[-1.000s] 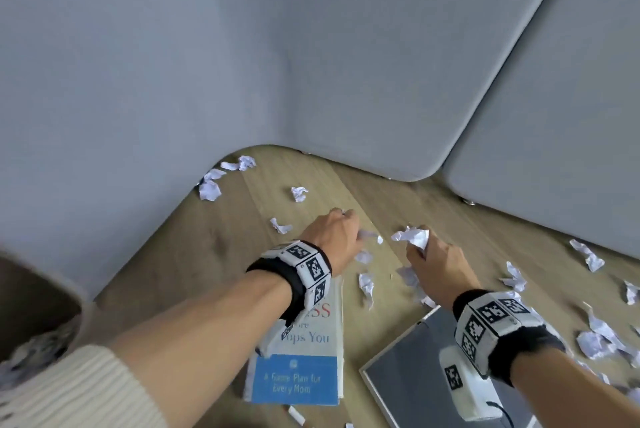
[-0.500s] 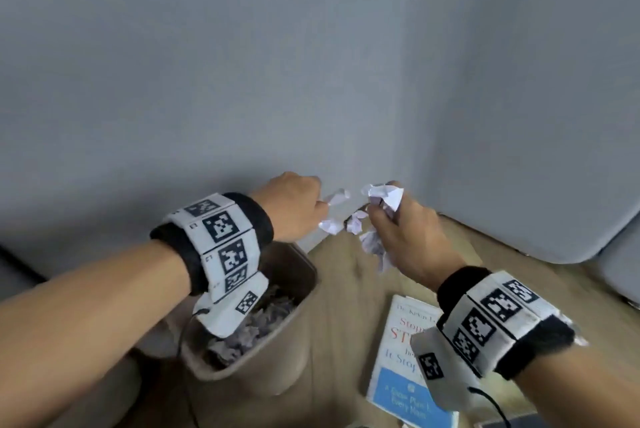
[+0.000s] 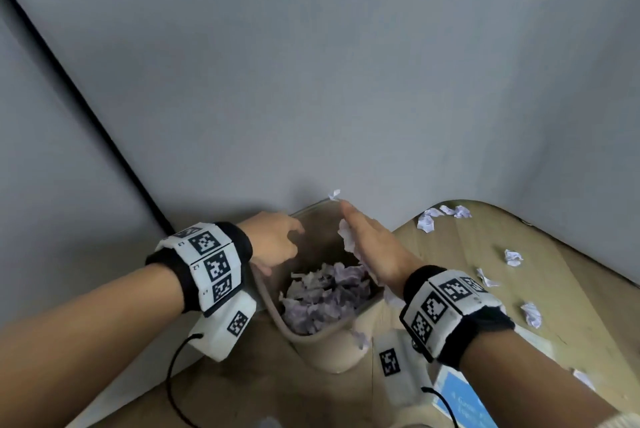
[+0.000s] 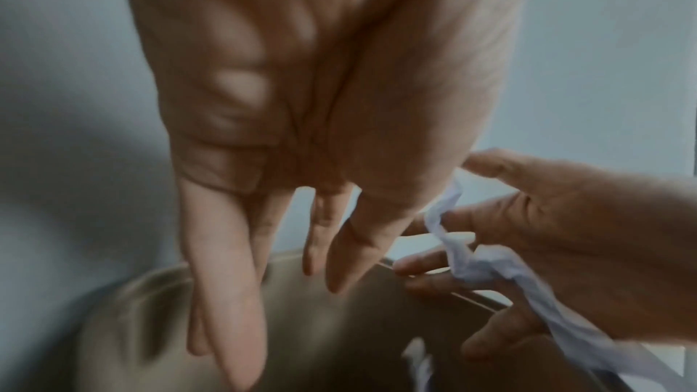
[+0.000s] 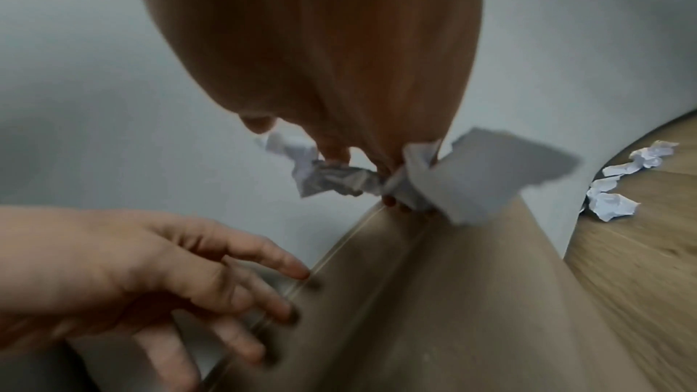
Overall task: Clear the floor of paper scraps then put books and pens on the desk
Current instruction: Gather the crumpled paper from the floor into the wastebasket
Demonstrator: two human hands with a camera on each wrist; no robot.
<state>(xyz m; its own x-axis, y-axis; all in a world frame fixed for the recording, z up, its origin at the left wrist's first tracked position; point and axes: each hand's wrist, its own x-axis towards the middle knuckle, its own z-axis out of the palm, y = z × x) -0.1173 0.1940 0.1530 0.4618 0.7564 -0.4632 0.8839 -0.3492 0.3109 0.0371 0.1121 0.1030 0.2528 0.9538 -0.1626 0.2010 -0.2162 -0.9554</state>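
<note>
A beige bin (image 3: 332, 355) stands against the grey wall, holding several crumpled paper scraps (image 3: 325, 296). My left hand (image 3: 284, 247) hangs over the bin's left rim with its fingers straight down and empty, as the left wrist view confirms (image 4: 283, 249). Over the right rim, my right hand (image 3: 360, 237) has straight, spread fingers. White scraps (image 3: 347, 240) still lie loose against its palm (image 4: 483, 267), and a small scrap (image 3: 334, 194) is at its fingertip. In the right wrist view the scraps (image 5: 331, 178) are blurred beneath the fingers. A blue and white book (image 3: 464, 396) lies on the floor under my right forearm.
Several more scraps lie on the wooden floor (image 3: 450, 271) to the right: a cluster by the wall (image 3: 426, 221), single ones (image 3: 512, 257) (image 3: 531, 313), and one beside the bin (image 3: 360, 337). Grey wall panels close off the back. A black strip (image 3: 86, 109) runs diagonally at left.
Both hands lifted scraps from the floor by the book and carried them left over the bin. Both have opened; the left hand's scraps are gone and the right's are coming loose.
</note>
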